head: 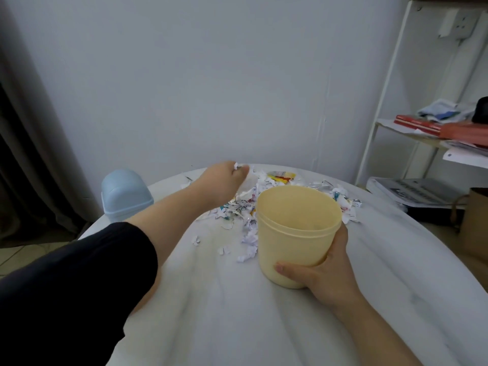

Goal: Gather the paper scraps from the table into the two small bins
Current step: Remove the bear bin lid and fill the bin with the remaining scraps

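Paper scraps (245,207) lie heaped on the table (237,313) just behind the yellow bin (295,233), which the right hand (324,276) grips. Left of that bin the left hand (221,186), curled, pinches scraps. Farther left stands the lidded blue bin (124,191); far right, a white shelf (390,107).

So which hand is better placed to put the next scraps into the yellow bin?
Left. The left hand is in the paper scraps behind the yellow bin, with bits between its fingers; the right hand is busy gripping that bin.
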